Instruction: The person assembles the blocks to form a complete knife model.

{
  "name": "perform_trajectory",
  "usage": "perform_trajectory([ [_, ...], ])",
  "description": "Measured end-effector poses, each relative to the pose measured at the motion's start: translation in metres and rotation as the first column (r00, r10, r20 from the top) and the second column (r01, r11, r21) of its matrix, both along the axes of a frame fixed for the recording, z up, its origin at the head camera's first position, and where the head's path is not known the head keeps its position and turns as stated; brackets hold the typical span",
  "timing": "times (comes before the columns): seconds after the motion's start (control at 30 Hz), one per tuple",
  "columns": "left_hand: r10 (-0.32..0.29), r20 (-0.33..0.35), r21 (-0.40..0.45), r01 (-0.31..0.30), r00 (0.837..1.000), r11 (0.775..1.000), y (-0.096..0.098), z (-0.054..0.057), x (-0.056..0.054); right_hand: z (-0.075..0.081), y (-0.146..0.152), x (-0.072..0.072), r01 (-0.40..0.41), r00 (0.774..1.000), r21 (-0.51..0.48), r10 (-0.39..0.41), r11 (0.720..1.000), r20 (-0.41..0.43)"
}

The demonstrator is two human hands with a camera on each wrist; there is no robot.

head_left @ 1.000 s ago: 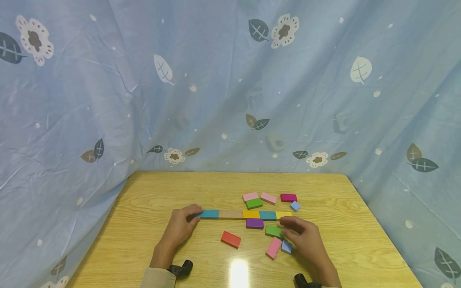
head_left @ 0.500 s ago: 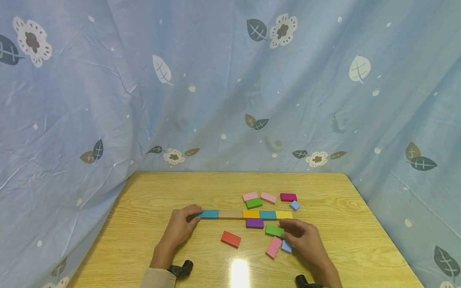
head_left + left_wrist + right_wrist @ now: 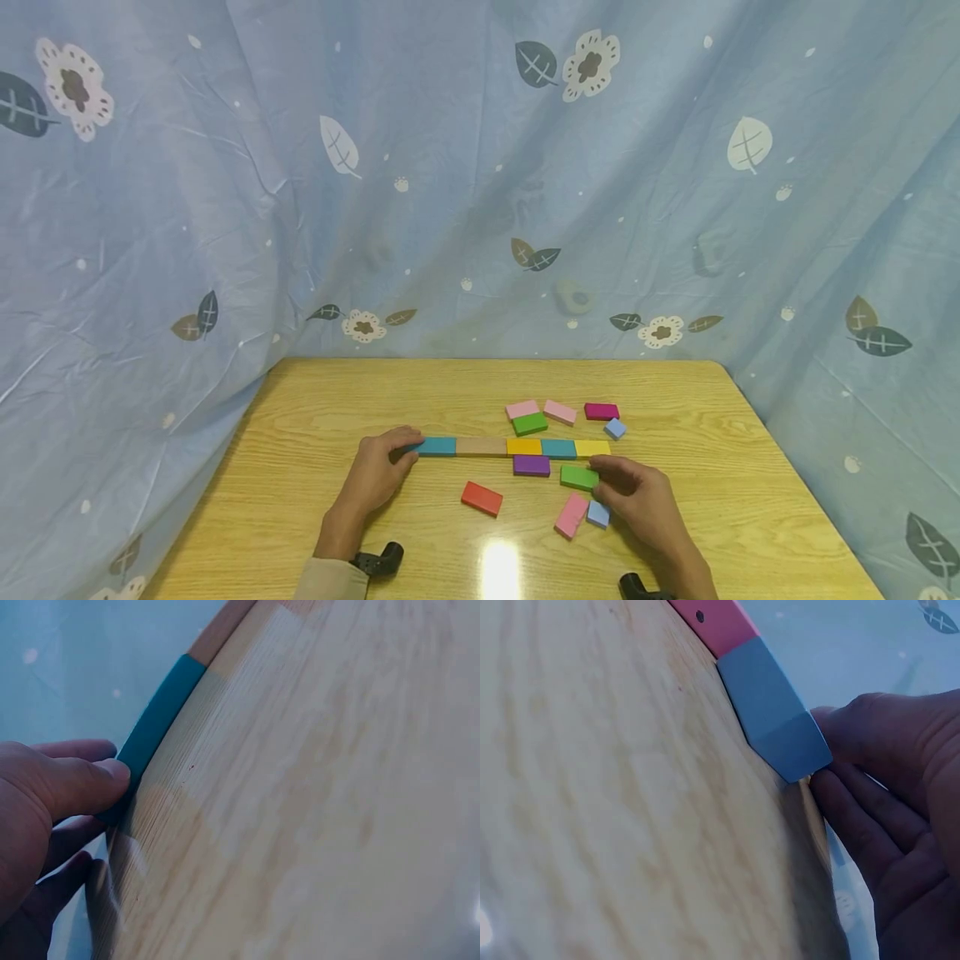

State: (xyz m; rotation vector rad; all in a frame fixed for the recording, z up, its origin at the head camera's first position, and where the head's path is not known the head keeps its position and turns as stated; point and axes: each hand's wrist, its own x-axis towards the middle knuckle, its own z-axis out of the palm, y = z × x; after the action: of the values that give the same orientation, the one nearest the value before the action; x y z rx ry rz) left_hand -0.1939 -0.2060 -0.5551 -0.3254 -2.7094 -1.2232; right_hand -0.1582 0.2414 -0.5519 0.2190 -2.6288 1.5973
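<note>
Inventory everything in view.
teal blocks: 2, teal, in row
tan stretch: 1, tan, in row
orange block: 1, orange, mid-row
yellow block: 1, yellow, row's right end
purple block: 1, purple, row's near side
green blocks: 2, green, far side, near side
pink blocks: 3, pink, two far, one near
magenta block: 1, magenta, far
small blocks: 2, light blue, far, near
red block: 1, red, near
table: 1, yellow, underneath
curtain: 1, blue patterned, around
wrist devices: 2, black, wrists
sleeve: 1, beige, left forearm
left hand: 1, at left teal block
right hand: 1, at near green block
</note>
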Motion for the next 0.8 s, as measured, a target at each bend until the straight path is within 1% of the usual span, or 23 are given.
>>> perform_trajectory([
  [0.1,-0.001,-0.01,-0.006,0.001,1.0,1.0,0.0,0.0,0.0,0.0,0.001,0.001,-0.006,1.0,0.002,0.006,1.0,-0.007],
  [0.23,-0.004,-0.015,-0.004,0.004,1.0,1.0,0.0,0.0,0.001,0.0,0.002,0.003,0.014,0.999,0.019,-0.013,1.0,-0.034],
  [0.33,-0.006,-0.015,0.0,0.006,1.0,1.0,0.0,0.0,0.001,0.0,0.002,0.004,0.023,0.997,0.018,-0.022,1.0,-0.072],
  [0.47,-0.001,-0.017,-0.004,0.001,1.0,1.0,-0.001,0.001,0.001,0.003,-0.004,0.0,-0.012,0.993,-0.026,0.009,1.0,-0.119],
  [0.57,0.003,-0.019,-0.003,-0.003,1.0,1.0,-0.001,0.001,0.001,0.006,-0.016,-0.004,-0.052,0.992,-0.062,0.044,0.997,-0.117],
  [0.7,0.006,-0.01,0.001,-0.006,1.0,1.0,-0.001,0.0,0.0,0.009,-0.036,-0.011,-0.107,0.991,-0.066,0.1,0.992,-0.093],
  [0.8,0.004,-0.002,0.007,-0.004,1.0,1.0,0.0,-0.001,0.0,0.012,-0.052,-0.016,-0.151,0.984,-0.036,0.147,0.988,-0.097],
])
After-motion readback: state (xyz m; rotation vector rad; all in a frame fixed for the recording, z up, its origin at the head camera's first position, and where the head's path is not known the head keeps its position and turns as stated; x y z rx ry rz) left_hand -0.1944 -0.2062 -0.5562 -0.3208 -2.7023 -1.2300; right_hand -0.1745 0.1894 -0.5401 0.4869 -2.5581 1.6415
